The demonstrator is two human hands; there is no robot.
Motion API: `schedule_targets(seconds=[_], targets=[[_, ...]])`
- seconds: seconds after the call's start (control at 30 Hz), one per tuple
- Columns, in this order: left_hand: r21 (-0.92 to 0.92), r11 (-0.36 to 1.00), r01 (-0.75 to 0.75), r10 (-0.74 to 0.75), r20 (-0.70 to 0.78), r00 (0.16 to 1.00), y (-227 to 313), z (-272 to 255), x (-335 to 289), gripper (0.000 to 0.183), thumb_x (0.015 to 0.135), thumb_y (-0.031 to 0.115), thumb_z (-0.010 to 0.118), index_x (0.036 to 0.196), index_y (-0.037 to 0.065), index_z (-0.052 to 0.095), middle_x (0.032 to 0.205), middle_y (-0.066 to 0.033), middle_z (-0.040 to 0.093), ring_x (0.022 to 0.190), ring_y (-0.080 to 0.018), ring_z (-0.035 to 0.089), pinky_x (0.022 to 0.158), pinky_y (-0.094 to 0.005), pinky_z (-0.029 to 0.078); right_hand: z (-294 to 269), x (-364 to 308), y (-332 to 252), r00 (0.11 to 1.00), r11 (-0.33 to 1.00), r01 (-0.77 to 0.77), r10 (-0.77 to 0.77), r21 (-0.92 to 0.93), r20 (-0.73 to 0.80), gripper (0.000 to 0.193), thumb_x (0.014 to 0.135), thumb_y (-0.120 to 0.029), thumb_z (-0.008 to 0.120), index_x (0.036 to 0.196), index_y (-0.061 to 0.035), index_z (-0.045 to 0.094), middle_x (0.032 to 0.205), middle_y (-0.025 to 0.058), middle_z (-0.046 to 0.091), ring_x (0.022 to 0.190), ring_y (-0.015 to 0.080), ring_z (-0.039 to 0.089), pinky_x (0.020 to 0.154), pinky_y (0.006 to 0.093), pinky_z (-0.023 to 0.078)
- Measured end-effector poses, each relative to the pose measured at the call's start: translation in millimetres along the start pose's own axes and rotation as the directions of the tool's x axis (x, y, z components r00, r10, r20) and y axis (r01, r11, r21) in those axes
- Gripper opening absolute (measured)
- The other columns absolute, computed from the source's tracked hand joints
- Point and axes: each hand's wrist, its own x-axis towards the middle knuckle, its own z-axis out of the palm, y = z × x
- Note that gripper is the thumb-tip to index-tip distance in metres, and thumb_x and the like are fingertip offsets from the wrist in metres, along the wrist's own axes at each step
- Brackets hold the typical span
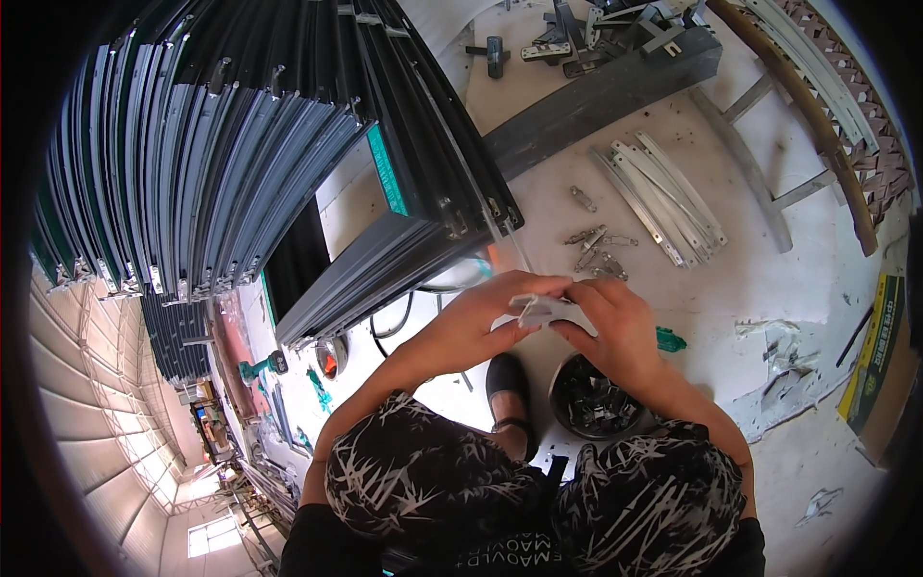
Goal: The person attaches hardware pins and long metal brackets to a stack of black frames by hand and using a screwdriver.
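In front of my knees both hands meet around a short, pale grey channel-shaped piece (544, 309). My left hand (473, 322) pinches its left end between thumb and fingers. From the other side my right hand (620, 325) is closed on it, and its fingers hide part of the piece. Just beyond the hands lie several small metal fittings (600, 252), a few of them overlapping. A round bowl (555, 404) filled with small dark parts (601, 396) sits below my right hand, close to my shoe (507, 387).
Many dark metal frames (212, 135) stand stacked at the left. Pale flat strips (663, 197) lie at the upper right, near a long dark bar (611, 106) with loose brackets behind it. A cardboard box (880, 370) is at the right edge; a green power drill (260, 366) lies far left.
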Motion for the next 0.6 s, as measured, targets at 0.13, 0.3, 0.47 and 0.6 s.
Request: schedule_targets(seconds=[0.13,0.3,0.47,0.6], targets=[[-0.036,0.999,-0.016,0.015,-0.035,0.999,4,3,0,0.041,0.085,0.011,0.059,0.126,0.011,0.054,0.118,-0.0099,0.057,0.109,-0.0252,0.054,0.091,-0.035,0.043,3,-3,0,0.999,0.999,0.037,-0.037,-0.01,-0.034,0.033,0.069,-0.013,0.072,0.098,-0.0049,0.059,0.089,0.0103,0.061,0.081,0.0298,0.059,0.069,0.0394,0.049],[0.017,0.995,-0.094,0.094,-0.002,0.996,4,-1,2,0.036,0.083,0.009,0.06,0.119,0.011,0.058,0.114,-0.0095,0.057,0.105,-0.024,0.055,0.088,-0.0342,0.045,8,-7,4,0.995,0.995,0.092,-0.094,-0.047,-0.039,0.031,0.069,-0.006,0.068,0.099,-0.0031,0.059,0.089,0.011,0.061,0.081,0.0298,0.059,0.068,0.0394,0.049],[-0.116,0.991,-0.065,0.07,0.043,0.997,-5,4,2,0.034,0.076,-0.001,0.06,0.108,0.008,0.06,0.102,-0.0072,0.054,0.093,-0.0199,0.055,0.079,-0.0307,0.046,3,-4,-12,0.997,0.994,0.079,-0.078,0.071,-0.018,0.038,0.069,-0.006,0.068,0.105,-0.0015,0.059,0.092,0.0123,0.063,0.082,0.0305,0.061,0.07,0.0384,0.051],[-0.015,0.995,-0.098,0.098,0.002,0.995,-13,9,4,0.027,0.08,0.008,0.064,0.107,0.009,0.061,0.098,-0.0076,0.056,0.089,-0.0208,0.055,0.076,-0.0313,0.046,11,-10,-9,0.998,0.994,0.065,-0.064,0.088,-0.014,0.038,0.071,-0.007,0.068,0.106,0.0001,0.059,0.092,0.0132,0.063,0.081,0.0314,0.061,0.072,0.0377,0.051]])
